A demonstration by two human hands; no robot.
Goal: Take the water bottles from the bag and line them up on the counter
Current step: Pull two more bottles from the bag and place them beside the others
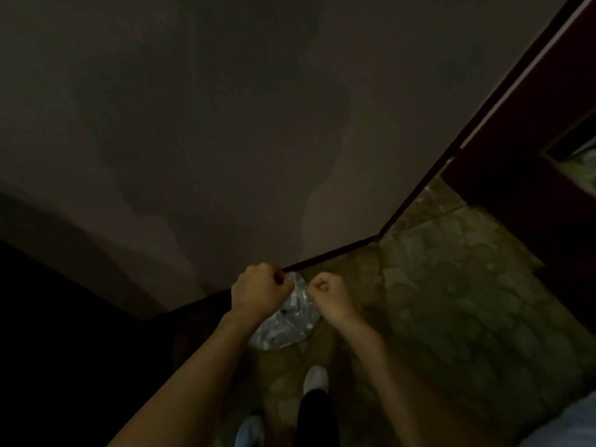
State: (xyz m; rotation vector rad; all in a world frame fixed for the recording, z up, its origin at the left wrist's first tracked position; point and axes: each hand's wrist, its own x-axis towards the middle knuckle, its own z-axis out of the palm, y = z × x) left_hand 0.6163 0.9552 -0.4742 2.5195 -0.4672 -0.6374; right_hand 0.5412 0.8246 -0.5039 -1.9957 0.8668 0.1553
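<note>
At the left, dark furniture (pixel 64 333) is seen against a plain wall (pixel 193 124). The left hand (pixel 259 293) is clenched at the upper left edge of a clear plastic bag (pixel 283 324), which sits low on the mottled floor (pixel 451 301) by the dark skirting (pixel 329 257); bottles inside are hinted at by glints but cannot be told apart. The right hand (pixel 327 293) is curled into a fist at the bag's upper right edge, seemingly pinching the plastic. Below, a white shoe (pixel 316 377) is seen. At the far right, a dark red door frame (pixel 516 162) is shown.
</note>
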